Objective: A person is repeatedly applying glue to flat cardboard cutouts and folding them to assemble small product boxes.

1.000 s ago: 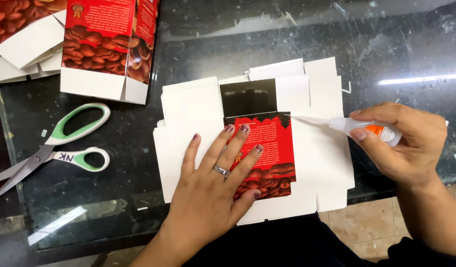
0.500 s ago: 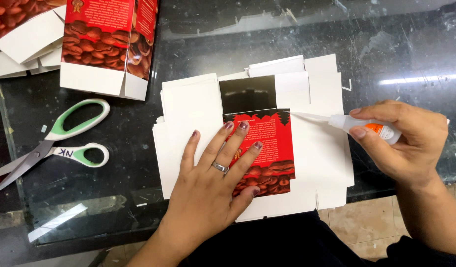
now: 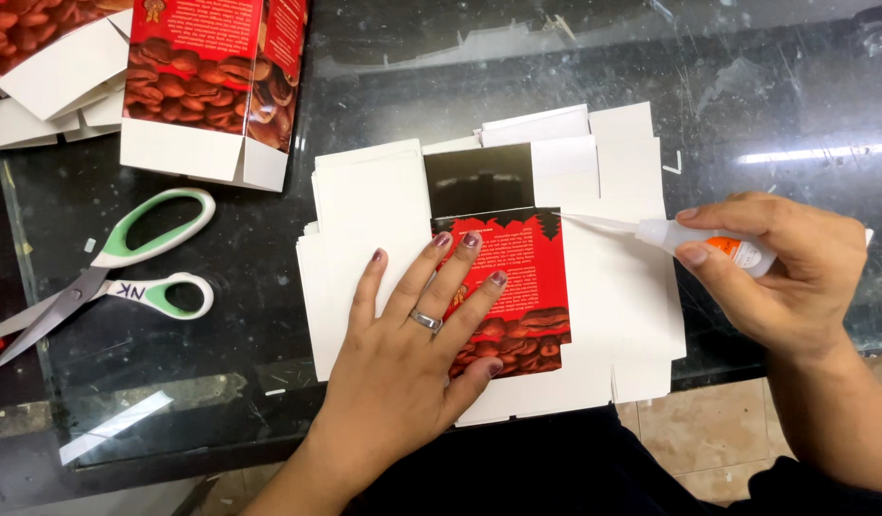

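A stack of flattened white cardboard box blanks (image 3: pixel 613 306) lies on the dark glass table. One panel is folded over, showing a red print with coffee beans (image 3: pixel 527 296). My left hand (image 3: pixel 412 354) presses flat on this red panel, fingers spread, a ring on one finger. My right hand (image 3: pixel 785 272) holds a small white glue bottle (image 3: pixel 709 244) with an orange label. Its long thin nozzle points left and its tip sits at the red panel's upper right corner.
Scissors (image 3: pixel 126 277) with green and white handles lie to the left on the glass table (image 3: pixel 747 96). Folded red coffee-bean cartons (image 3: pixel 212 86) stand at the back left, with more at the corner (image 3: pixel 30 67). A paper strip (image 3: pixel 116 425) lies near the front edge.
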